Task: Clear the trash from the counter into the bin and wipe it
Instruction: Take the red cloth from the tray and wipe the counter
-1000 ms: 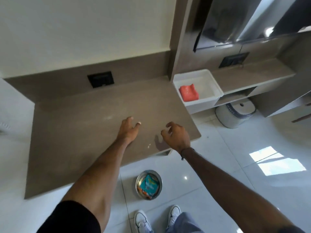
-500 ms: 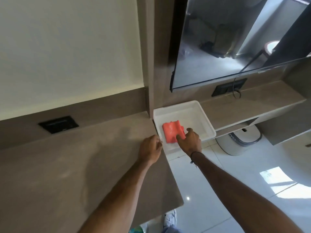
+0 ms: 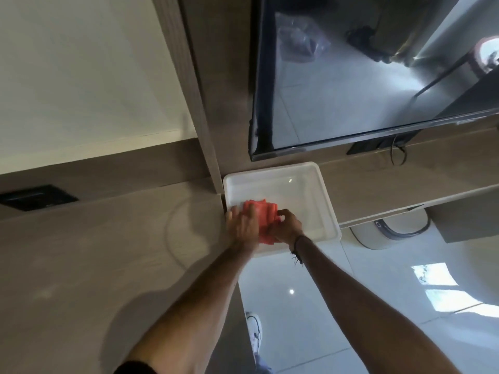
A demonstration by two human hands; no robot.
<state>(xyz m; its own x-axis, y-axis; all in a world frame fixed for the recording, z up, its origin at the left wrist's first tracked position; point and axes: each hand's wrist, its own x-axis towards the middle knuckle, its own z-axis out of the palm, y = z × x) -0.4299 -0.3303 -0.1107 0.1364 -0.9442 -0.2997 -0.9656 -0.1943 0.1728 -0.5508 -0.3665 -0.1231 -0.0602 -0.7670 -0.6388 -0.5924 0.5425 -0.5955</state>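
An orange-red cloth [image 3: 266, 211] lies bunched in a white plastic tray [image 3: 321, 195] just off the right end of the brown counter [image 3: 108, 252]. My left hand [image 3: 243, 225] lies over the cloth's left side, blurred. Over the cloth's right side, my right hand [image 3: 286, 225] curls its fingers into the fabric. Both hands grip the cloth inside the tray. The bin is out of view.
A large dark screen [image 3: 364, 76] hangs on the wall above the tray. A lower shelf [image 3: 405, 179] runs to the right, with a cable and a black wall socket [image 3: 361, 147]. A white rounded appliance [image 3: 388, 228] stands on the glossy tiled floor. Another black socket [image 3: 35, 197] sits behind the counter.
The view swung right from the counter and the floor bin to the tray. My right hand reached the cloth first, then my left hand left the counter edge and joined it.
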